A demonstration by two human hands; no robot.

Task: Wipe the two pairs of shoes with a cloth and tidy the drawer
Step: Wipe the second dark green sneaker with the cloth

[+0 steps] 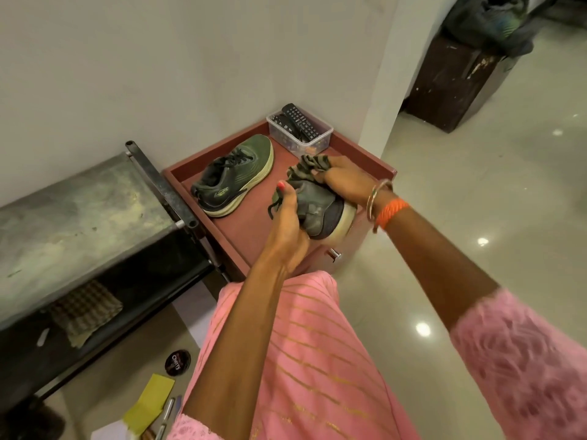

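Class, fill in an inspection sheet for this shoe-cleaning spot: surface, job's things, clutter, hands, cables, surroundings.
Surface: reddish-brown wooden drawer top, rimmed, against the grey wall.
Job's things: dark green lace-up sports shoe lying on its side; a second green shoe held; striped olive cloth bunched at its toe end.
Clutter: clear plastic box with black remote controls.
Hands: left hand grips the held shoe; right hand grips the cloth.
Cables: nothing seen.
Surroundings: metal-topped table beside the drawer; round black polish tin, yellow paper on the glossy floor.
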